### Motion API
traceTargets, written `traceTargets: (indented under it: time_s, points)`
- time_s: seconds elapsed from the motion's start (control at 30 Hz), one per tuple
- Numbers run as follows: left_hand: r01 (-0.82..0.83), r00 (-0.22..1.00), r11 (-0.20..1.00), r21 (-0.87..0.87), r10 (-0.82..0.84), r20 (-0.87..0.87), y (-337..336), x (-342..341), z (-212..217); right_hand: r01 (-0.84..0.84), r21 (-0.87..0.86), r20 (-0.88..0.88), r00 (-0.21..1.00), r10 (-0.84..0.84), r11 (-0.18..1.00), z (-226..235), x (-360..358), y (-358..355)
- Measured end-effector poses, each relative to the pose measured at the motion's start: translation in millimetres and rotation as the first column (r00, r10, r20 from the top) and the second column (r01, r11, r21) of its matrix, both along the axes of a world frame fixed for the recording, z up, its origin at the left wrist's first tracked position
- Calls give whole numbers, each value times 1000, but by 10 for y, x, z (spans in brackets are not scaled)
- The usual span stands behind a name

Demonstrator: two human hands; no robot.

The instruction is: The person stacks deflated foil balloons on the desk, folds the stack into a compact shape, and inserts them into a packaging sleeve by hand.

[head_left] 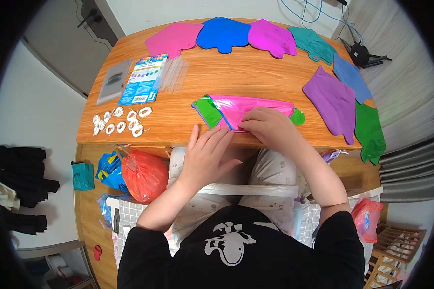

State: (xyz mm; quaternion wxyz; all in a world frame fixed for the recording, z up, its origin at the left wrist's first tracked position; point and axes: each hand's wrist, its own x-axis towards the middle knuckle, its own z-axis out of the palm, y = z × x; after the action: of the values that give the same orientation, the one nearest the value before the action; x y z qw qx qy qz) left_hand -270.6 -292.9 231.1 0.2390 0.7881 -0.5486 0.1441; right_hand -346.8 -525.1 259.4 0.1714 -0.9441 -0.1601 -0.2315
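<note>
A folded bundle of shiny foil balloons (255,105) lies lengthwise near the table's front edge. Pink foil is wrapped outermost, with a blue edge slanting across it and green ends (206,111) poking out at both sides. My left hand (205,156) rests at the table edge with fingers stretched out, their tips at the bundle's lower left side. Above the bundle's middle, my right hand (272,127) has its fingers bent and together, gripping the pink foil along its near edge. What lies under the right fingers is hidden.
Flat foil balloons in pink, blue (225,34), teal, purple (330,103) and green (370,135) line the far and right edges. At left are white ribbon coils (137,126), a blue printed card (143,79), clear sticks (174,74) and a clear packet (115,81). A black router (360,54) stands back right.
</note>
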Motion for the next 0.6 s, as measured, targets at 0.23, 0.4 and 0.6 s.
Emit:
traceTargets:
  time_s: [0.23, 0.4, 0.6]
  points:
    - [22, 999, 1000, -15, -22, 25, -35, 88, 137, -10, 1, 5, 1000, 10, 1000, -60, 12, -18]
    - [52, 997, 999, -6, -51, 51, -60, 150, 191, -6, 13, 30, 1000, 6, 1000, -108, 27, -25]
    - [62, 993, 998, 5, -62, 97, -65, 151, 208, 8, -28, 90, 996, -5, 1000, -133, 47, -34]
